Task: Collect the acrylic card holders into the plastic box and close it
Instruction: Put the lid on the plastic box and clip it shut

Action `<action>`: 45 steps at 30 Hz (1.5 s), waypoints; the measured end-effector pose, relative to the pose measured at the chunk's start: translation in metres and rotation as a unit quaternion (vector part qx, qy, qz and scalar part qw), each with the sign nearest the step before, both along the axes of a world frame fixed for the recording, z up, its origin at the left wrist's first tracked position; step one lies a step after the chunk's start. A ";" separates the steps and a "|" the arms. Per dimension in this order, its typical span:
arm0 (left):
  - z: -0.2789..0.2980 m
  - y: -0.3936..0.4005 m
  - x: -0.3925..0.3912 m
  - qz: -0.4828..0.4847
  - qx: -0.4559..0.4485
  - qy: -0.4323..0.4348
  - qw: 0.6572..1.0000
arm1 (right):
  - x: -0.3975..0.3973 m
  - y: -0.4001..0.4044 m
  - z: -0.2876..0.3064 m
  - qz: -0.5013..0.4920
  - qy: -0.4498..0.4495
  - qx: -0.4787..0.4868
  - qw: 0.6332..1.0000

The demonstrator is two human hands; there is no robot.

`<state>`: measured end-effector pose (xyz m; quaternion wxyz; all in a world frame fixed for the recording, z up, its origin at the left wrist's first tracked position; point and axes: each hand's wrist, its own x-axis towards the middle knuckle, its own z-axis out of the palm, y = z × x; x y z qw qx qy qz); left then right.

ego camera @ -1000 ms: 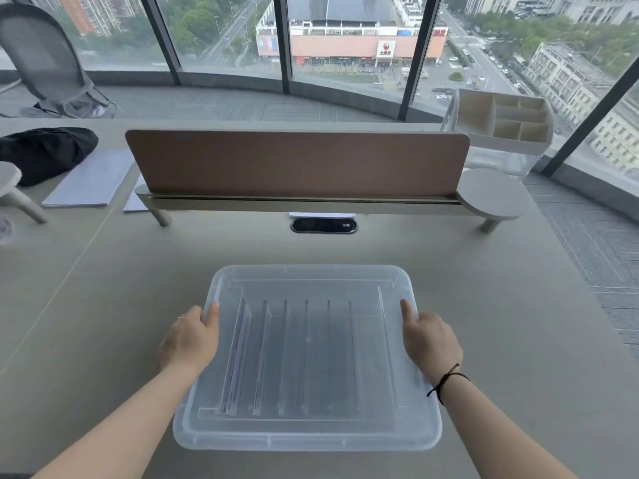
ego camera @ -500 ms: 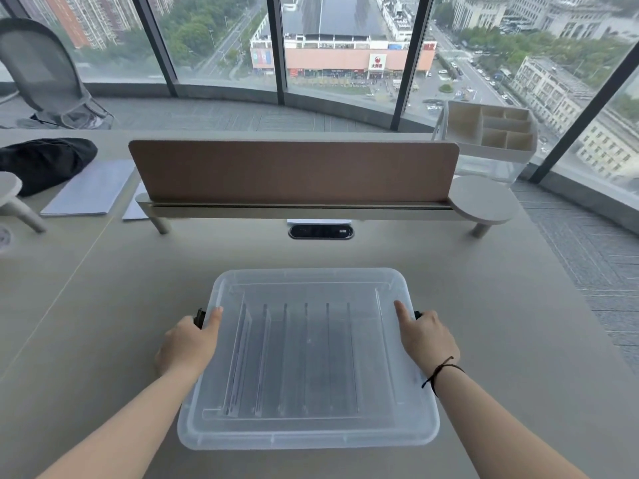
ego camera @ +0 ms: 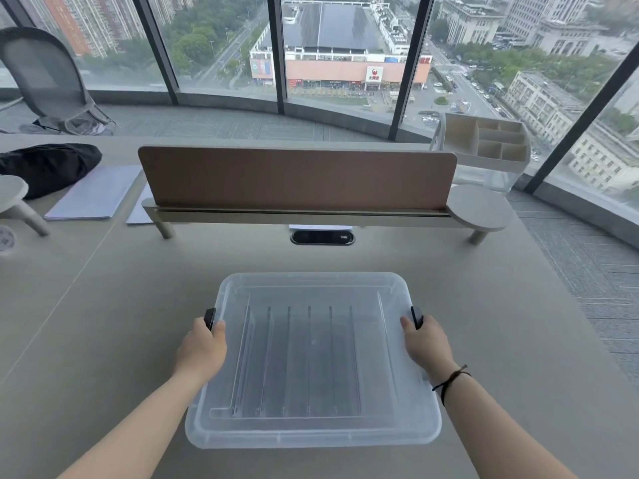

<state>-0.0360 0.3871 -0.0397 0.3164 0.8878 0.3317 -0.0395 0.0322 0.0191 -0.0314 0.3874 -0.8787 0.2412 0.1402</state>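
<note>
One plastic box (ego camera: 313, 361), clear, lid on, flat on the desk (ego camera: 103, 323) and nearest the person; everything below is placed from it.

Acrylic card holders (ego camera: 301, 361): seen through the lid as upright clear ribs standing in a row inside the box. Six or seven edges show; an exact count cannot be made, since clear sits against clear.

Two black latches: left latch (ego camera: 209, 318) and right latch (ego camera: 416, 317), one on each short side of the box, each partly covered by fingers. Whether they are snapped down cannot be told.

Two hands. Left hand (ego camera: 202, 350) is curled over the box's left rim, thumb on the lid, fingers wrapped at the latch. Right hand (ego camera: 427, 345) mirrors it on the right rim, fingers bent round the latch; a dark cord band (ego camera: 449, 382) on that wrist.

Beyond the box: one oval cable port (ego camera: 322, 237), one brown divider panel (ego camera: 297, 178) on a pale shelf, with one round side shelf (ego camera: 479, 209) at its right end.

Beyond and right: one white organiser tray (ego camera: 484, 143), several compartments, none showing contents.

Beyond and left: one black bag (ego camera: 48, 165), cut by the frame edge; two paper stacks (ego camera: 95, 193); one mesh chair (ego camera: 41, 77), partly cut off.
</note>
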 end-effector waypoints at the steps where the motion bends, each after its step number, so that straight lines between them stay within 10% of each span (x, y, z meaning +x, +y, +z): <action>1: 0.001 -0.002 0.000 -0.001 0.015 0.002 1.000 | -0.001 0.002 0.001 -0.004 0.000 -0.011 1.000; 14: 0.008 -0.020 -0.005 -0.035 0.097 0.040 0.994 | -0.012 0.022 0.005 0.003 -0.010 -0.064 0.998; 20: 0.009 -0.039 0.000 -0.170 0.213 -0.007 0.962 | -0.027 0.062 -0.007 0.188 -0.161 -0.271 0.930; 27: 0.000 -0.086 0.015 -0.359 0.240 -0.006 0.902 | -0.035 0.123 -0.010 0.378 -0.188 -0.243 0.873; 45: -0.007 -0.077 0.017 -0.419 0.220 0.018 0.881 | -0.028 0.115 -0.011 0.441 -0.139 -0.225 0.858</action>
